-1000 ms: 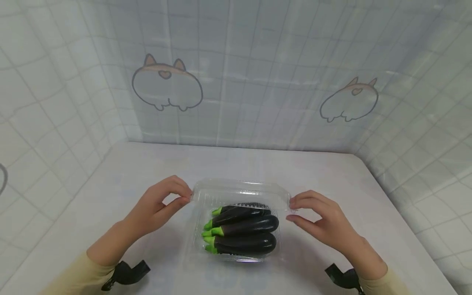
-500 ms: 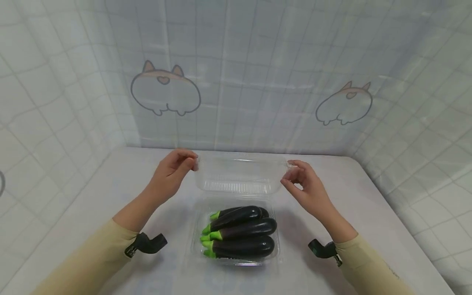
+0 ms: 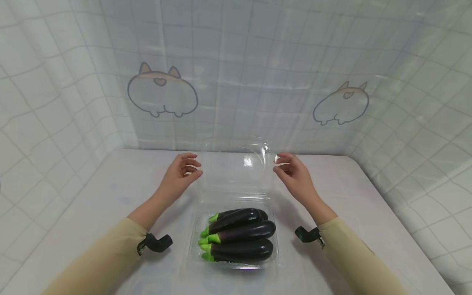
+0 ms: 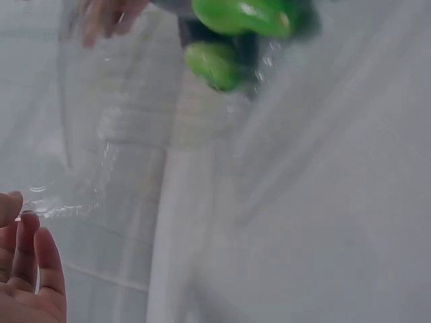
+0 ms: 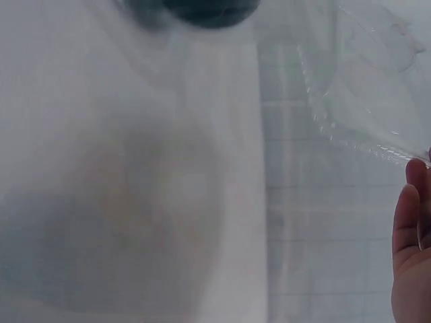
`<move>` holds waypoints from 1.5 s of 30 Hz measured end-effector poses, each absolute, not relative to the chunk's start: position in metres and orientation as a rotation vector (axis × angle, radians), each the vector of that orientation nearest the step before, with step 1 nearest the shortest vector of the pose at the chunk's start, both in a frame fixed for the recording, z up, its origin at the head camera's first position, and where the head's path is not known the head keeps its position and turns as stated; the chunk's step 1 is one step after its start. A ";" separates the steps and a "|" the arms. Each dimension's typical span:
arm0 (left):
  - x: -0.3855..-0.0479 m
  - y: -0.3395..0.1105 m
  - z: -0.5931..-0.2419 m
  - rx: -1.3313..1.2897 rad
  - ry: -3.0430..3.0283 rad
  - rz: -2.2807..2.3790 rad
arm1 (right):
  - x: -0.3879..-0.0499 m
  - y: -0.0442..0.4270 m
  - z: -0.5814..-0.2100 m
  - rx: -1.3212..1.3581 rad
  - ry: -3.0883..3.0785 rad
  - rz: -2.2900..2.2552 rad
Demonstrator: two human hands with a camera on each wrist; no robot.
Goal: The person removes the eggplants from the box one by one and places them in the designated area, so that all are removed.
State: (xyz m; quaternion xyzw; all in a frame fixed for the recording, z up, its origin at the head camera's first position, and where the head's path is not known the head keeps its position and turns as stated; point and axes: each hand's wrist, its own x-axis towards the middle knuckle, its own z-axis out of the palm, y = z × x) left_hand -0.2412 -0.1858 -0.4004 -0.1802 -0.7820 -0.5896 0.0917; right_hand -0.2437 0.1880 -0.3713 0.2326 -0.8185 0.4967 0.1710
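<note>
Head view — we've got a clear lid raised behind some glossy eggplants.
The left hand and right hand pinch its opposite sides, we'd guess to steady it — and the eggplants, near-black with bright green stems, lie heaped in the clear tray on the tabletop.

Left hand: fingers curved inward | Right hand: likewise (a near mirror) | forearms stretched forward
</note>
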 end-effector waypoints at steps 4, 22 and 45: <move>-0.241 -0.185 -0.402 -0.496 -2.452 -1.573 | -0.261 0.195 -0.393 0.578 -2.451 1.375; -0.251 -0.189 -0.427 -0.389 -2.675 -1.596 | -0.268 0.190 -0.414 0.398 -2.800 1.426; -0.242 -0.197 -0.432 -0.275 -2.658 -1.809 | -0.269 0.189 -0.420 0.368 -2.869 1.622</move>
